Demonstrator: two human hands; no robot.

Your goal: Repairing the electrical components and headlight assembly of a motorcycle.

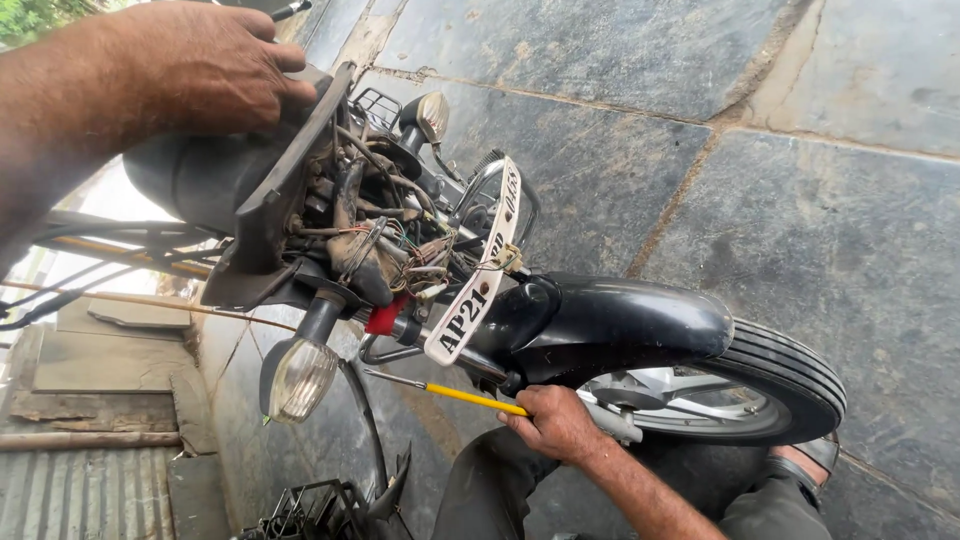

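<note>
Exposed wiring harness [400, 245] at the front of a motorcycle, behind the tilted black headlight cowl [285, 180], with coloured wires and connectors hanging loose between the cowl and the white number plate [480, 270]. A yellow-handled screwdriver [450, 392] lies just below the harness, its metal tip pointing toward the clear turn indicator [300, 375]; the right hand [555, 420] is closed around the handle end, near the black front mudguard [610, 325] and the front tyre [790, 370]. The left hand [200, 65] rests spread over the top of the cowl, fingers curled at its edge, apparently steadying it. Risks, as judged from this arrangement: the screwdriver tip could slip and nick the insulation of the bare wiring or crack the indicator lens, since both lie close to its line; the loosened cowl could drop or swing if the left hand's hold eases, straining the connectors; and the dangling plugs could snag on the tool shaft. The stone-slab floor [800, 180] lies beneath.
</note>
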